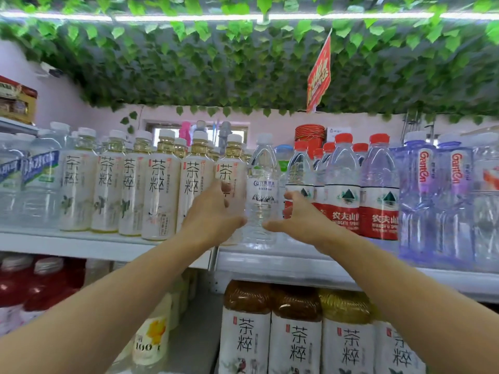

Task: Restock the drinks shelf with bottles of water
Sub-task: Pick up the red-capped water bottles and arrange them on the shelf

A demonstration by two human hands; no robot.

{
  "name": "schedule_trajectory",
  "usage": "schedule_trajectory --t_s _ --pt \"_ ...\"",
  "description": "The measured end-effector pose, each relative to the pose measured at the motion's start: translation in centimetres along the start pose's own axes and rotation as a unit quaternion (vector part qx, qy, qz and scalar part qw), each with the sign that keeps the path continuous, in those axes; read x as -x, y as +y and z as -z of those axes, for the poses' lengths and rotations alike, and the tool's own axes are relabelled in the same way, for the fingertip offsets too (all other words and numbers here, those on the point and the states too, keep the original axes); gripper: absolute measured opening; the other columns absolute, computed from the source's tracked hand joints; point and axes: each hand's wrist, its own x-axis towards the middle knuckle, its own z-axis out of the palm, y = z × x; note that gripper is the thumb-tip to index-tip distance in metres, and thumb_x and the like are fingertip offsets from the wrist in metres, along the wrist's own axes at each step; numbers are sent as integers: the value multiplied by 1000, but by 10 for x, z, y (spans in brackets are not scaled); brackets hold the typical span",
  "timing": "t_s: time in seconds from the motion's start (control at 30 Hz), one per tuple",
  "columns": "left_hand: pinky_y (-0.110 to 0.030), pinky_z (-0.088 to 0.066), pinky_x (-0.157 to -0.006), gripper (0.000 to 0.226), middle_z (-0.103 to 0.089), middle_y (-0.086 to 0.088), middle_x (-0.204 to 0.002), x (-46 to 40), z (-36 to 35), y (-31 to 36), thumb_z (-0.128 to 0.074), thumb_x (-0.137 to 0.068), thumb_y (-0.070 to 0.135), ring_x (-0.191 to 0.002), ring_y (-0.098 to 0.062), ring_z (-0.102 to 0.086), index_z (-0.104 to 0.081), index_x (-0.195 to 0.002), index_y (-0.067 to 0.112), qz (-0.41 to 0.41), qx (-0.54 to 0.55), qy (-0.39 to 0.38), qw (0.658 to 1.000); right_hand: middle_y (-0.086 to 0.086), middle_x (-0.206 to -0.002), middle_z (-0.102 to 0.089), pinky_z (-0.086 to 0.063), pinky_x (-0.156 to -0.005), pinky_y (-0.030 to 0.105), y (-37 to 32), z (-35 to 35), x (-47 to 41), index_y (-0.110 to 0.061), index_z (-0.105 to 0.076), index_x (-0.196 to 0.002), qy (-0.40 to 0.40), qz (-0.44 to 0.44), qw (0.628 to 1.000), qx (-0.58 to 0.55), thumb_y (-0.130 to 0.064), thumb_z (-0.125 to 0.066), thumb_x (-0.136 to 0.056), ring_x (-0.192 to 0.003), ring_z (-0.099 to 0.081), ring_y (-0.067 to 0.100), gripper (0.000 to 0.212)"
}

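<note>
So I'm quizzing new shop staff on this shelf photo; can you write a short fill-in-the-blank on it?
1. The clear water bottle stands between the left hand and the ____ hand.
2. The Nongfu water bottles have ____ caps.
3. The white-labelled tea bottles stand to the water bottle's ____.

Missing words: right; red; left
</note>
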Motion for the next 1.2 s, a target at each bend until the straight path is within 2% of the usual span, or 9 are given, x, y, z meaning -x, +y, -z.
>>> schedule_trajectory --t_s 0.13,0.27,0.33,0.47,0.67,0.87,0.97,1.13,1.2 --pt "-37 -51 -83 61 -51 7 -94 6 -3 -2 -76 -76 22 -91 -16 -56 -41 -125 22 5 -10 1 1000 6 -133 -48 -40 -94 31 9 -15 -7 -14 -26 -142 -19 -27 999 3 -32 -81 -72 -113 -48 19 91" --pt "-39 -51 -86 61 -54 4 -98 11 -10 -4 -77 -75 24 -93 -16 -58 -41 -124 22 12 -8 -1 1000 4 -133 -50 -42 -97 33 16 -24 -17 -14 -31 -140 -7 -21 999 27 -35 -84 -67 -120 -49 23 93" --pt "-38 -51 -87 61 -55 4 -99 12 -13 -5 -78 -74 25 -94 -16 -58 -41 -123 23 13 -8 -1 1000 4 -136 -50 -42 -102 39 17 -25 -24 -14 -31 -140 -15 -27 999 25 -34 -85 -65 -122 -49 24 95" --pt "-37 -51 -87 58 -54 4 -103 16 -15 -9 -77 -75 26 -96 -17 -57 -41 -120 23 16 -19 -5 1000 4 -125 -55 -48 -96 44 20 -26 -37 -13 -38 -131 -20 -56 998 16 -29 -85 -66 -112 -54 25 81" --pt "-34 -53 -83 57 -54 8 -95 18 -12 -20 -78 -74 24 -94 -14 -57 -42 -119 24 30 -33 -15 999 8 -126 -55 -46 -95 38 25 -34 -52 -11 -38 -134 -4 -67 997 25 -24 -82 -70 -115 -53 28 78" --pt "-35 -53 -83 55 -53 10 -93 19 -16 -23 -78 -73 26 -93 -13 -56 -43 -116 25 36 -47 -13 998 12 -129 -51 -42 -78 29 25 -40 -62 -4 -31 -138 -6 -90 995 44 -22 -73 -82 -115 -52 30 72" --pt "-37 -53 -84 54 -54 9 -92 20 -17 -22 -78 -74 26 -93 -13 -57 -43 -115 25 36 -51 -17 998 13 -125 -55 -47 -73 28 26 -43 -64 -3 -36 -136 -3 -86 995 57 -22 -72 -83 -109 -56 29 67" --pt "-40 -53 -83 52 -57 7 -90 20 -18 -22 -78 -73 24 -89 -13 -58 -43 -112 26 35 -59 -21 997 14 -126 -54 -44 -77 28 26 -44 -65 1 -33 -137 7 -79 992 96 -28 -71 -83 -112 -55 29 72" --pt "-40 -53 -83 53 -57 7 -90 19 -18 -22 -78 -72 23 -89 -13 -58 -43 -111 26 37 -59 -22 997 15 -125 -54 -44 -73 26 24 -44 -65 1 -33 -135 1 -80 991 109 -28 -69 -85 -108 -56 28 68"
